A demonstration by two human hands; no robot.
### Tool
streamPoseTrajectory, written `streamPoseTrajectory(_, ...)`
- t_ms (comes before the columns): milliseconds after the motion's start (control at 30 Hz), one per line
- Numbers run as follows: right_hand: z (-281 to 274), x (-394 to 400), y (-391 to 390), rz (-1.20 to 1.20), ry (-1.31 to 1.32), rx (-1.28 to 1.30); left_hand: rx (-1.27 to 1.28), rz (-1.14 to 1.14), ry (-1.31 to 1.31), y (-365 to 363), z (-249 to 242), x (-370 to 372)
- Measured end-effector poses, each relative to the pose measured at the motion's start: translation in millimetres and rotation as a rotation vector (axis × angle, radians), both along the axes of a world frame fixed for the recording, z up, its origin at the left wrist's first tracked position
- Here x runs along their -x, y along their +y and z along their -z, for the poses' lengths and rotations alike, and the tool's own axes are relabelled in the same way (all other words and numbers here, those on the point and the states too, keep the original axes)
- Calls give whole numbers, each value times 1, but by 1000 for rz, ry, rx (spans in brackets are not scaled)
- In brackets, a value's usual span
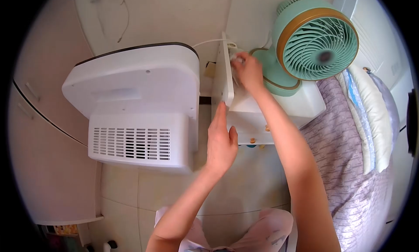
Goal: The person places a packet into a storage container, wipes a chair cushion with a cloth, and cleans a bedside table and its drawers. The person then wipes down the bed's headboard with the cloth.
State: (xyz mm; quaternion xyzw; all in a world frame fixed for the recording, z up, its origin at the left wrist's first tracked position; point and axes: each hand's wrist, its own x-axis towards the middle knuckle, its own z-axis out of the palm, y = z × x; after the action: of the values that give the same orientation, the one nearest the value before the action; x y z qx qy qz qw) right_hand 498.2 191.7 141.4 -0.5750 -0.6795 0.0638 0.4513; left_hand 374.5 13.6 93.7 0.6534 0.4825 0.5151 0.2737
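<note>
My right hand (248, 72) reaches over the top of a small white cabinet (279, 104), just left of the base of a mint-green fan (321, 42). Its fingers are bent together low behind the cabinet's raised side panel (227, 71), with something whitish at the fingertips that I cannot make out. My left hand (221, 148) is held with its fingers stretched upward and thumb apart, fingertips right at the panel's lower front corner. Nothing shows in its palm. A white cable (231, 44) runs by the panel's back end.
A large white appliance with a slotted vent (131, 143) stands left of the cabinet. To the right lies a bed with a patterned purple cover (336, 134) and folded bedding (371, 116). Pale wardrobe doors (48, 134) line the far left. The floor (209, 186) is tiled.
</note>
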Motion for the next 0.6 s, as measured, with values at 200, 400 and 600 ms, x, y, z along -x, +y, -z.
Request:
streamPoseTrajectory(200, -25, 19, 30, -141, -5, -82, -8, -3, -85, -3, 5, -6)
streamPoseTrajectory(400, -29, 9, -77, -343, -5, -12, 36, 16, -167, -2, 8, -2)
streamPoseTrajectory(600, 14, -2, -133, -191, 206, -78, -268, -184, -170, -8, -1, -11)
